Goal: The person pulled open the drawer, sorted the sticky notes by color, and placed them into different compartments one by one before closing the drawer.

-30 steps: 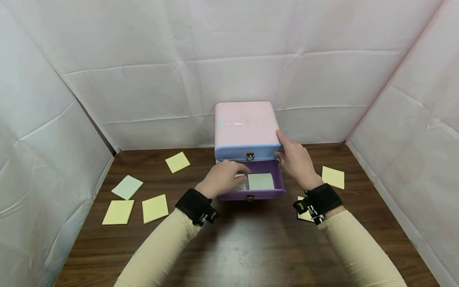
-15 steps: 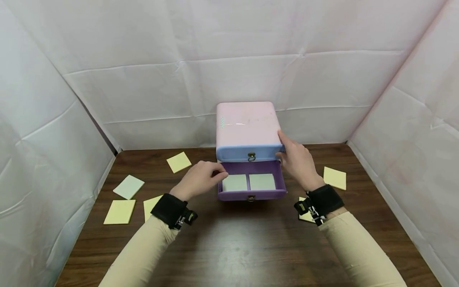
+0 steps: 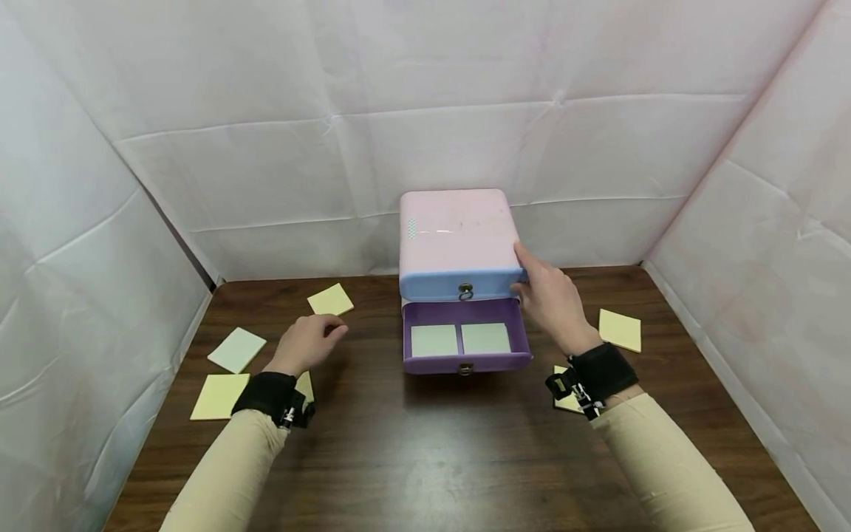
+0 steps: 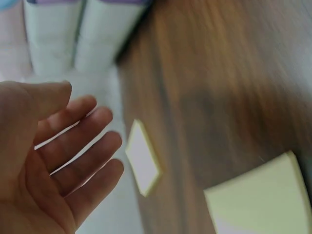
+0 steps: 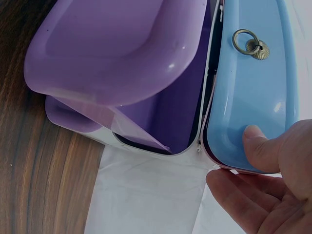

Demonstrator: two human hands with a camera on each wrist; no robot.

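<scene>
On the counter (image 3: 425, 458), far left, lie a pale green pad (image 3: 236, 349) and a yellow pad (image 3: 220, 386). The left hand (image 3: 307, 343) hovers above the wood with fingers loosely spread, holding nothing; another yellow pad (image 3: 330, 300) lies just beyond its fingertips. In the middle stands the pink box (image 3: 457, 230), its purple drawer (image 3: 467, 362) pulled out with two pale pads side by side inside. The right hand (image 3: 550, 303) grips the box's right front corner, thumb on the blue drawer (image 3: 459, 282). A yellow pad (image 3: 620, 330) lies further right.
</scene>
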